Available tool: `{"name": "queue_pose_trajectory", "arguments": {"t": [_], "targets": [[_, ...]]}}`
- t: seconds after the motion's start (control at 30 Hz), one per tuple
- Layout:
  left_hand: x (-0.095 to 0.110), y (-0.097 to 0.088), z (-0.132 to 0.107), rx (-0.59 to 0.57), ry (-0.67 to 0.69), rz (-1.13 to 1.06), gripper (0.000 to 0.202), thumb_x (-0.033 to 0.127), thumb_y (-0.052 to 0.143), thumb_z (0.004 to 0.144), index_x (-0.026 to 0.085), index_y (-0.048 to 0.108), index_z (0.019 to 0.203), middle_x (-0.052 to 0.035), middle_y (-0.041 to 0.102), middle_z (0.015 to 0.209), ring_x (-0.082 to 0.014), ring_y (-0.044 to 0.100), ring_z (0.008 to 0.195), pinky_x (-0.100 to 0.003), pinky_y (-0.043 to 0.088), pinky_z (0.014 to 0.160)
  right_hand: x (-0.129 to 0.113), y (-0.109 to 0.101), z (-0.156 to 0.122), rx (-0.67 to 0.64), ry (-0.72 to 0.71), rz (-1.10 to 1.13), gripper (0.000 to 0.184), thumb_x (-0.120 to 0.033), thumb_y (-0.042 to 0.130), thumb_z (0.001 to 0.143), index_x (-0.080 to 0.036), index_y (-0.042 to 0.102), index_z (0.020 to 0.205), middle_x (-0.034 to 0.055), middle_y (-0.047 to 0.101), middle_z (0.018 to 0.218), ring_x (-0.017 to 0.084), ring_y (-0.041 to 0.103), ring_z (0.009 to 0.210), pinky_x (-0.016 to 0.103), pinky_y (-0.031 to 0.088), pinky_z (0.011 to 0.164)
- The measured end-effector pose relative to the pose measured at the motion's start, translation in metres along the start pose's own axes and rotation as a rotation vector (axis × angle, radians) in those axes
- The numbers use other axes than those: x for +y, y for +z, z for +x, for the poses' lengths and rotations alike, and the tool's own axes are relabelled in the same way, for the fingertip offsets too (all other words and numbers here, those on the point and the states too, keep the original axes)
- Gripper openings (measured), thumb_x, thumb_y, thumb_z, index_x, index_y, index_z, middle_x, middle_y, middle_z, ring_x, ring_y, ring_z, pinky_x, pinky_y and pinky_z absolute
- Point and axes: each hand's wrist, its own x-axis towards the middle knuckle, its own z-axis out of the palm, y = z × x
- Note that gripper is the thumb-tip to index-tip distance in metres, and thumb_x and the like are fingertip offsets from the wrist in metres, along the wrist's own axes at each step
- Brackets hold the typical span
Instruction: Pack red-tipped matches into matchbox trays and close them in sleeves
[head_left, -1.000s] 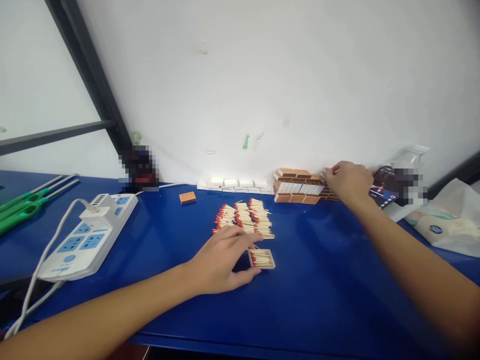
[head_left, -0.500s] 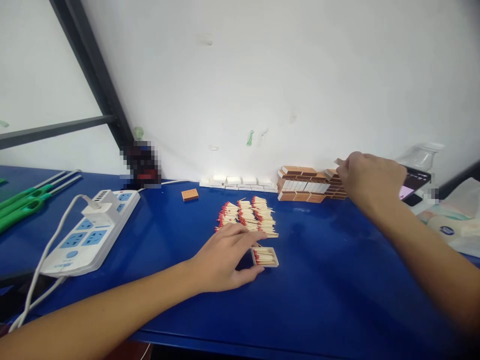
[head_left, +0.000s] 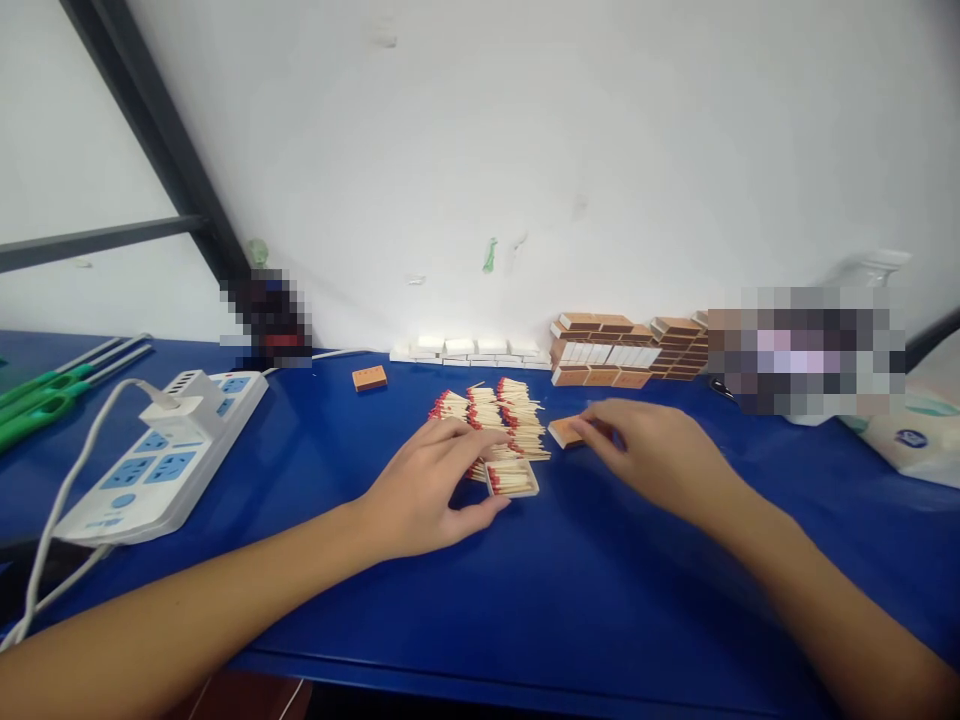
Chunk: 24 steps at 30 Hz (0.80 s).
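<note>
A small white matchbox tray (head_left: 519, 494), holding a row of red-tipped matches, sits between the thumb and fingers of my left hand (head_left: 427, 490). Just behind it, loose matches (head_left: 487, 408) lie in three rough bunches, partly covered by my left fingers. My right hand (head_left: 652, 448) pinches an orange matchbox (head_left: 564, 433) to the right of the bunches. The box's pale end points left, and my fingers hide its right part; I cannot tell whether it is empty.
Orange matchboxes (head_left: 600, 375) stand stacked against the wall, beside a row of white trays (head_left: 472, 350). A single orange matchbox (head_left: 370, 378) lies at the back left. A power strip (head_left: 165, 460) and green-handled tools (head_left: 52, 395) occupy the left; a white packet (head_left: 911, 435) is at right.
My right hand has come from the stacked boxes at the back right toward the middle, with the orange matchbox now showing in it. My left hand and the tray are closer to the loose matches.
</note>
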Motion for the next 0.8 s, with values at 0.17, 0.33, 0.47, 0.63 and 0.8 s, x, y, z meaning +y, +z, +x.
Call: {"name": "queue_pose_trajectory", "arguments": {"t": [0.17,0.33,0.47,0.63,0.8], "targets": [[0.001,-0.001,0.002,-0.016,-0.022,0.006,0.049,0.040,0.071,0.096,0.021,0.057,0.139,-0.0079,0.076,0.109,-0.0261,0.068,0.109,-0.047,0.057,0.100,0.031,0.000,0.001,-0.109,-0.092,0.333,0.055,-0.057,0.063,0.095,-0.033,0.061,0.145,0.0091,0.067,0.142,0.034,0.064,0.126,0.049,0.056,0.097],[-0.003,-0.001,0.002,0.001,-0.003,0.010,0.049,0.038,0.072,0.096,0.022,0.056,0.139,-0.0086,0.075,0.119,-0.0252,0.069,0.111,-0.046,0.056,0.099,0.042,0.017,0.005,-0.129,-0.066,0.350,0.045,-0.052,0.061,0.096,-0.027,0.070,0.133,0.0113,0.072,0.132,0.034,0.066,0.123,0.055,0.055,0.103],[-0.005,0.000,0.002,0.013,-0.016,0.050,0.050,0.039,0.073,0.097,0.023,0.053,0.140,-0.0081,0.075,0.121,-0.0262,0.070,0.112,-0.047,0.055,0.099,0.034,0.004,0.004,-0.086,-0.049,0.390,0.045,-0.054,0.068,0.091,-0.029,0.072,0.129,0.0090,0.075,0.126,0.032,0.071,0.110,0.049,0.059,0.091],[-0.006,0.001,0.001,0.025,-0.020,0.027,0.051,0.039,0.072,0.099,0.024,0.051,0.142,-0.0061,0.076,0.121,-0.0242,0.072,0.112,-0.045,0.056,0.100,0.009,-0.014,-0.003,-0.124,-0.097,0.542,0.042,-0.058,0.074,0.089,-0.033,0.076,0.123,0.0044,0.078,0.104,0.025,0.072,0.089,0.039,0.060,0.076],[-0.005,0.001,0.001,0.029,-0.106,-0.020,0.052,0.041,0.075,0.097,0.025,0.053,0.141,-0.0055,0.077,0.122,-0.0243,0.073,0.116,-0.045,0.059,0.103,-0.002,-0.012,-0.003,-0.123,-0.090,0.627,0.040,-0.057,0.077,0.087,-0.032,0.077,0.118,0.0035,0.078,0.098,0.023,0.072,0.083,0.037,0.060,0.071]]}}
